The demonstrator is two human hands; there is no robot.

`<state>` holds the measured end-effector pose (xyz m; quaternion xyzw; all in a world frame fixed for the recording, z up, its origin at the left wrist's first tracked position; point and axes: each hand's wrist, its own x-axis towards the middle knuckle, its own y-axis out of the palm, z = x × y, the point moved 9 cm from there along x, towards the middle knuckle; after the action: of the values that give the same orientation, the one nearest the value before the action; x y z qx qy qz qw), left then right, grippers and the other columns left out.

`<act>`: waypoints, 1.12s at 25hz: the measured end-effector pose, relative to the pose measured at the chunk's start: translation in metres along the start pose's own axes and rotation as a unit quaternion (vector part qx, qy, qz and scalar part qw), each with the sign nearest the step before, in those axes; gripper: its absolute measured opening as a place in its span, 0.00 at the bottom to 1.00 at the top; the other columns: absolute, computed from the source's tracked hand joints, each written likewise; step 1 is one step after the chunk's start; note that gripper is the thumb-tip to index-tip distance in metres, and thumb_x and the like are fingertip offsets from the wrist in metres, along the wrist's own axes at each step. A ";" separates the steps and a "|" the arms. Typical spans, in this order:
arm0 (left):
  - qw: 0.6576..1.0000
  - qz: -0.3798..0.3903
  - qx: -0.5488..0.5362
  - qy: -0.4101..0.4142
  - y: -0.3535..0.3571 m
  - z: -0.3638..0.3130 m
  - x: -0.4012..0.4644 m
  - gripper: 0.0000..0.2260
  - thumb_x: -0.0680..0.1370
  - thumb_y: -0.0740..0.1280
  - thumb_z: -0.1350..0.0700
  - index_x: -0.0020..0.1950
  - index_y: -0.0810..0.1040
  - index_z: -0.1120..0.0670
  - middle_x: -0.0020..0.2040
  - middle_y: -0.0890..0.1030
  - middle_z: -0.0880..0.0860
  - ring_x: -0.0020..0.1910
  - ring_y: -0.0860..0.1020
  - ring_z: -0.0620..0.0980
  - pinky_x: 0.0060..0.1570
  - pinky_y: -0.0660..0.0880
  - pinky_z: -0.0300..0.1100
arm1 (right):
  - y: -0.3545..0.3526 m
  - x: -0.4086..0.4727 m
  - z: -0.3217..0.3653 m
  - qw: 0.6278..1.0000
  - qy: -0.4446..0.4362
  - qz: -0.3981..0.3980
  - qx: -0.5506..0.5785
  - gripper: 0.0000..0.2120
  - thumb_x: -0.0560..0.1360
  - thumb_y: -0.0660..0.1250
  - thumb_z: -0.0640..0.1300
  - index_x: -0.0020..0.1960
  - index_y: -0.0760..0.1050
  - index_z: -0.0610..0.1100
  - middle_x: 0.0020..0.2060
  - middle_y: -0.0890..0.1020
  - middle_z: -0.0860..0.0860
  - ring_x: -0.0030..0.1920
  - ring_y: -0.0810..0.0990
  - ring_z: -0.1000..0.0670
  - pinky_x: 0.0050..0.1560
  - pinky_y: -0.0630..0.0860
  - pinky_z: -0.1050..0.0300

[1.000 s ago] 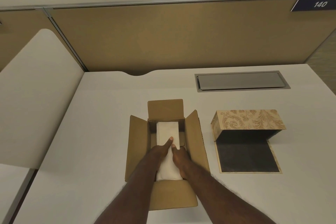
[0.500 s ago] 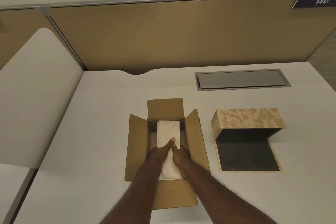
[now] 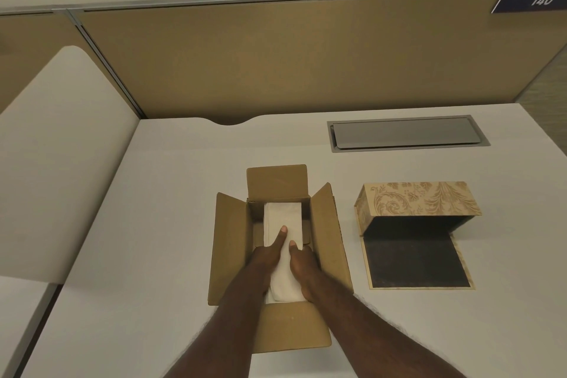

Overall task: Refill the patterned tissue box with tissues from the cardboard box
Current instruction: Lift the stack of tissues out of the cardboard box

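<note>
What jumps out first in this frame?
Both hands, left hand and right hand, are down inside the open cardboard box at desk centre, gripping the white tissue stack from either side. To its right the patterned tissue box stands open with its dark inside showing.

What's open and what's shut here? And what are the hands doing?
cardboard box: open, all four flaps folded out.
tissue stack: inside the cardboard box, gripped at its near end.
patterned tissue box: open, dark inside showing, no tissues visible in it.
left hand: on the tissue stack, thumb on top.
right hand: on the tissue stack, thumb on top.
grey desk hatch: lid shut.
</note>
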<state>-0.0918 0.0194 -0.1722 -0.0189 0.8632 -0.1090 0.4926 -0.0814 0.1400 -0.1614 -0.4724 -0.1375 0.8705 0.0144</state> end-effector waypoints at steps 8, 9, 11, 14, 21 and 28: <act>0.999 0.038 -0.038 -0.001 0.004 -0.005 -0.008 0.42 0.72 0.57 0.28 0.71 0.70 0.61 0.69 0.74 0.62 0.67 0.73 0.62 0.70 0.68 0.56 | 0.001 -0.007 0.005 0.999 -0.014 0.004 0.043 0.31 0.79 0.54 0.63 0.72 0.64 0.42 0.69 0.72 0.44 0.66 0.73 0.43 0.65 0.71 0.51; 0.999 0.038 -0.038 -0.001 0.004 -0.006 -0.010 0.42 0.72 0.57 0.28 0.71 0.70 0.60 0.69 0.74 0.62 0.67 0.73 0.62 0.70 0.68 0.56 | 0.000 -0.009 0.006 0.999 -0.016 0.001 0.042 0.31 0.79 0.54 0.63 0.72 0.64 0.42 0.69 0.72 0.45 0.66 0.73 0.44 0.64 0.71 0.51; 0.998 0.039 -0.042 0.000 0.002 -0.008 -0.014 0.41 0.72 0.57 0.28 0.70 0.71 0.59 0.68 0.75 0.61 0.66 0.74 0.61 0.70 0.68 0.56 | -0.001 -0.013 0.009 0.999 -0.016 0.004 0.045 0.30 0.78 0.54 0.63 0.71 0.64 0.43 0.68 0.73 0.45 0.65 0.74 0.44 0.65 0.72 0.50; 0.997 0.058 -0.057 0.010 0.003 -0.013 -0.020 0.40 0.71 0.58 0.27 0.68 0.73 0.58 0.66 0.77 0.61 0.64 0.75 0.61 0.69 0.70 0.57 | -0.001 -0.018 0.013 0.997 -0.009 0.023 0.067 0.32 0.77 0.54 0.65 0.73 0.64 0.45 0.69 0.73 0.45 0.65 0.74 0.43 0.67 0.72 0.47; 0.995 0.066 -0.067 0.031 0.000 -0.018 -0.034 0.37 0.72 0.57 0.28 0.67 0.73 0.56 0.64 0.78 0.60 0.61 0.77 0.61 0.67 0.71 0.58 | -0.005 -0.033 0.017 0.995 0.001 0.048 0.091 0.31 0.77 0.55 0.65 0.71 0.66 0.46 0.64 0.75 0.46 0.59 0.76 0.44 0.61 0.75 0.47; 0.989 0.074 -0.094 0.081 -0.003 -0.032 -0.060 0.25 0.73 0.59 0.29 0.52 0.77 0.50 0.52 0.82 0.54 0.51 0.81 0.56 0.51 0.78 0.51 | -0.018 -0.052 0.032 0.996 -0.046 0.038 0.065 0.27 0.77 0.55 0.65 0.67 0.69 0.47 0.55 0.77 0.48 0.45 0.76 0.48 0.47 0.75 0.51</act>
<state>-0.0882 0.0304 -0.1053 0.0080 0.9055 0.0086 0.4241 -0.0807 0.1420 -0.0981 -0.4351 -0.0630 0.8982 0.0054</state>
